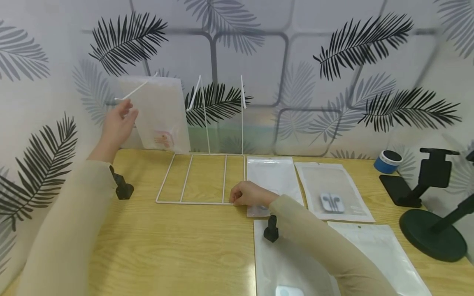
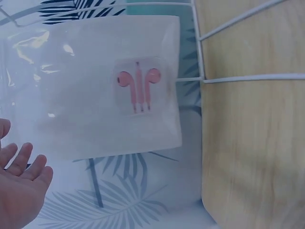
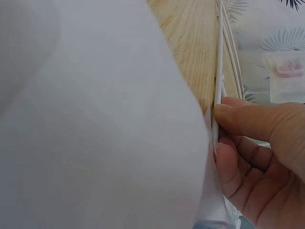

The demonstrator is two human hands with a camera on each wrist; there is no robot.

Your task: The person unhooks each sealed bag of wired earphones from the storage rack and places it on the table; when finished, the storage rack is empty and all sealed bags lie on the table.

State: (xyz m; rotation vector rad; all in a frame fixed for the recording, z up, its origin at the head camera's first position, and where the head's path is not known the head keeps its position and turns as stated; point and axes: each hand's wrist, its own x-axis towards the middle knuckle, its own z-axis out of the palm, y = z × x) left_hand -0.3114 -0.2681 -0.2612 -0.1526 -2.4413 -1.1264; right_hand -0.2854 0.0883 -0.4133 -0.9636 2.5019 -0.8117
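Observation:
A white wire rack point(image 1: 200, 203) stands on the table, its base flat and several hooks rising at the back. From its left hook point(image 1: 137, 89) hangs a translucent pouch point(image 1: 159, 107) holding pink earphones point(image 2: 139, 86) in a clear case. My left hand point(image 1: 119, 123) is beside that hook's front end and the pouch; its fingers are loosely bent and spread apart in the left wrist view. With thumb and fingers, my right hand point(image 1: 252, 194) pinches the base wire point(image 3: 219, 71) at the front right corner. The middle and right hooks carry nothing.
Right of the rack lie flat pouches: a narrow one point(image 1: 272, 168), one with white earphones point(image 1: 332, 203), and two larger ones nearer the front, including a white pouch point(image 1: 377, 246). A blue round container point(image 1: 385, 165) and a black stand point(image 1: 433, 234) are at the far right.

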